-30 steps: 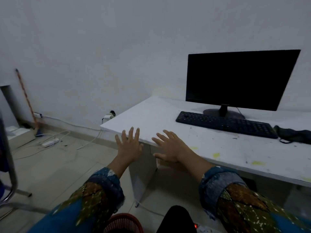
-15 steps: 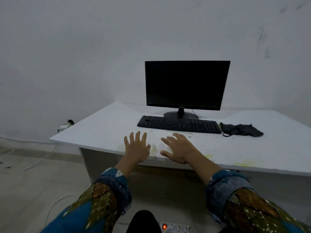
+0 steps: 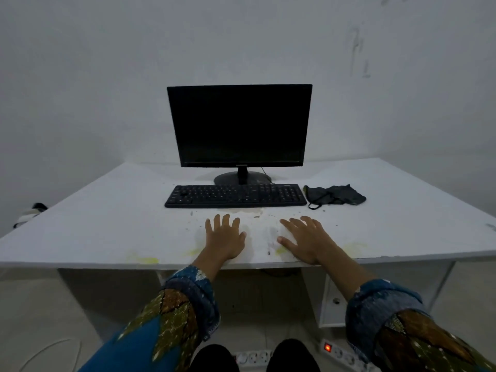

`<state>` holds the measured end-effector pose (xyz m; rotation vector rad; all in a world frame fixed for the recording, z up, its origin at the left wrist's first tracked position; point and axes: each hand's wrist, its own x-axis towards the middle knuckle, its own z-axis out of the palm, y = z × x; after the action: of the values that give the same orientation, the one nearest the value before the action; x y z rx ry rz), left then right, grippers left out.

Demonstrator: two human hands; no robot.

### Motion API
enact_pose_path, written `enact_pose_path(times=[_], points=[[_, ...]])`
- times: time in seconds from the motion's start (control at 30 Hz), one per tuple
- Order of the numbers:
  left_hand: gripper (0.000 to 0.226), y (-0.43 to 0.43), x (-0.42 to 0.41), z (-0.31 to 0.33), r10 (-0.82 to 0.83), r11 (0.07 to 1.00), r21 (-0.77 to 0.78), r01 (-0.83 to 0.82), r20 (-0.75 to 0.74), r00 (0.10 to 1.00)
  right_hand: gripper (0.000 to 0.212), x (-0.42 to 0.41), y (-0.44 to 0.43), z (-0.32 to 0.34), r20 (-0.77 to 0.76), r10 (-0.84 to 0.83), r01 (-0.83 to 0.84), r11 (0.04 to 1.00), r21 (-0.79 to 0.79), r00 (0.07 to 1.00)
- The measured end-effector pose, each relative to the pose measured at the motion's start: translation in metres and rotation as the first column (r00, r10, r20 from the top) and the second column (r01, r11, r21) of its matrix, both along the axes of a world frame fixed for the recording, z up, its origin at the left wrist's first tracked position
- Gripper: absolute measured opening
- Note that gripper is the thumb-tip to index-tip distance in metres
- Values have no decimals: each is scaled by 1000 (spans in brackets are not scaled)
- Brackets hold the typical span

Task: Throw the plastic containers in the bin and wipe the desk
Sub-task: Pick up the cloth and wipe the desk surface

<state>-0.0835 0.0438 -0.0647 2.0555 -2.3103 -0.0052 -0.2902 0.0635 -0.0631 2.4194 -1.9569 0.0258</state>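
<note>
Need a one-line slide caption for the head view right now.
Both empty hands, left and right, spread over the stained white desk before keyboard, dark monitor and cloth.

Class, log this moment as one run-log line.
left hand: open, empty | right hand: open, empty | desk: yellow stains at front edge | dark cloth: right of keyboard | containers: none visible

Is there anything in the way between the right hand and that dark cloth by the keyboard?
Nothing visible blocks it. The right hand is spread near the desk's front edge, and the dark cloth lies farther back to its right, beside the keyboard. Only bare, crumb-speckled desktop lies between.
</note>
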Motion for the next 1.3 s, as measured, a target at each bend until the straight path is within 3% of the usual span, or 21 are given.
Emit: enact_pose_path(times=[0.27, 0.37, 0.5, 0.67, 0.77, 0.9, 1.13, 1.3], points=[[48, -60, -31, -2, -92, 995, -44, 94, 38, 995, 56, -51, -46, -1, 298, -286, 275, 958, 79, 911], [44, -84, -41, -2, -159, 978, -129, 167, 68, 985, 52, -65, -73, 0, 339, -333, 330, 941, 69, 880], [43, -113, -50, -9, -382, 906, -157, 393, 97, 919, 50, -81, -112, -3, 341, -386, 395, 917, 44, 857], [61, -128, -47, -18, -554, 803, -177, 568, 126, 823, 47, -92, -151, -4, 323, -459, 474, 880, 36, 827], [54, -132, -44, -23, -574, 787, -219, 576, 81, 815, 49, -97, -166, -3, 261, -534, 535, 842, 76, 804], [50, -132, -42, -26, -562, 800, -235, 552, 28, 827, 50, -112, -167, 1, 119, -482, 488, 872, -26, 868], [49, -124, -43, -24, -509, 858, -126, 499, -68, 858, 27, -112, -150, 10, 311, -451, 502, 858, -105, 837], [43, -112, -41, -19, -408, 913, -77, 402, -246, 879, 13, -98, -125, 19, 209, -466, 492, 866, -92, 860]])
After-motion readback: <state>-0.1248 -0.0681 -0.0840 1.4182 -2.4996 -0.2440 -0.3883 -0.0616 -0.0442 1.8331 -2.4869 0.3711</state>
